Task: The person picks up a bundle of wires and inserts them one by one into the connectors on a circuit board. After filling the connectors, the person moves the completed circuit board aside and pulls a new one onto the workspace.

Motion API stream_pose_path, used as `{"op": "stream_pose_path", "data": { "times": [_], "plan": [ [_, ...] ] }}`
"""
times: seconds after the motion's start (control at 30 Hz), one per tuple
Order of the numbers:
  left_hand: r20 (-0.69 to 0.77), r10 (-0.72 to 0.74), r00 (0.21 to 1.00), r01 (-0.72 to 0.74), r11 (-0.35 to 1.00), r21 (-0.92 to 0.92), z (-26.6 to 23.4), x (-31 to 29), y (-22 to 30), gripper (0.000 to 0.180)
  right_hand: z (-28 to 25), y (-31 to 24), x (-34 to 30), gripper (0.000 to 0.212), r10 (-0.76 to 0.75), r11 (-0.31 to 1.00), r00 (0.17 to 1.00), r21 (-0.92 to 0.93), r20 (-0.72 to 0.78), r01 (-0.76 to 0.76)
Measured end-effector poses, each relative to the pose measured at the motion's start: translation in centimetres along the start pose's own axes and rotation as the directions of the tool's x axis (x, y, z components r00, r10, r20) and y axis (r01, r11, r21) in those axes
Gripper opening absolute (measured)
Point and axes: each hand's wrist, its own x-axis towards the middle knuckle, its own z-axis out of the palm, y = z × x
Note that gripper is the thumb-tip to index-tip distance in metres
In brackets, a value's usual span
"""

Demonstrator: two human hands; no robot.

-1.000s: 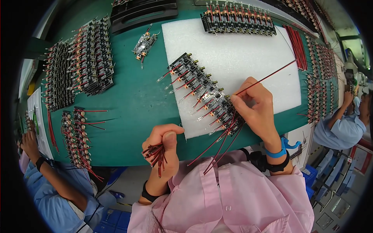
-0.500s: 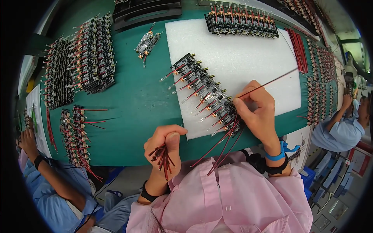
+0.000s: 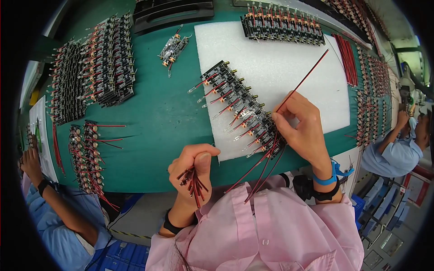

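Observation:
My left hand (image 3: 192, 169) is closed around a bundle of red and black wires (image 3: 195, 187), whose cut ends fan out below the fist. Thumb and forefinger of my right hand (image 3: 300, 124) pinch one red-black wire (image 3: 307, 77), which rises up and to the right. That hand is at the near right end of a slanting row of circuit boards (image 3: 239, 106) on white foam. The boards carry clear LEDs on short red leads along their left side. From the row's near end several long wires (image 3: 260, 176) hang toward me. My right fingertips hide the wire's lower end.
The white foam sheet (image 3: 271, 63) lies on a green mat (image 3: 167, 113). A second board row (image 3: 282, 27) stands at its far edge, beside red wires (image 3: 346, 58). Stacked boards (image 3: 108, 63) fill the left; two loose boards (image 3: 173, 49) lie mid-left. Co-workers sit at both sides.
The wire in my right hand has swung from pointing right to pointing more steeply up and away. My left hand keeps its bundle and has hardly moved.

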Motion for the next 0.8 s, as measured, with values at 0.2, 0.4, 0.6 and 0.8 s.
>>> {"op": "stream_pose_path", "data": {
  "times": [0.2, 0.4, 0.6, 0.8],
  "plan": [
    [0.012, 0.004, 1.000, -0.004, 1.000, 0.006, -0.08, -0.01, -0.04, 0.024, -0.18, 0.09, 0.17, 0.007, -0.046, 0.999, 0.998, -0.015, 0.033, 0.047],
    [0.011, 0.013, 1.000, -0.013, 1.000, 0.002, -0.04, 0.06, 0.11, 0.024, -0.05, -0.22, -0.14, 0.007, -0.033, 0.996, 0.999, -0.078, 0.009, 0.034],
    [0.014, 0.022, 1.000, -0.022, 1.000, 0.007, -0.10, 0.06, 0.17, 0.024, 0.06, -0.05, -0.40, 0.007, -0.115, 0.992, 0.993, -0.060, -0.024, 0.113],
    [-0.015, -0.018, 1.000, 0.017, 0.998, -0.068, -0.02, 0.27, 0.08, 0.022, -0.64, -0.64, -0.50, 0.012, -0.280, 0.941, 0.960, -0.189, 0.024, 0.280]
  ]
}}
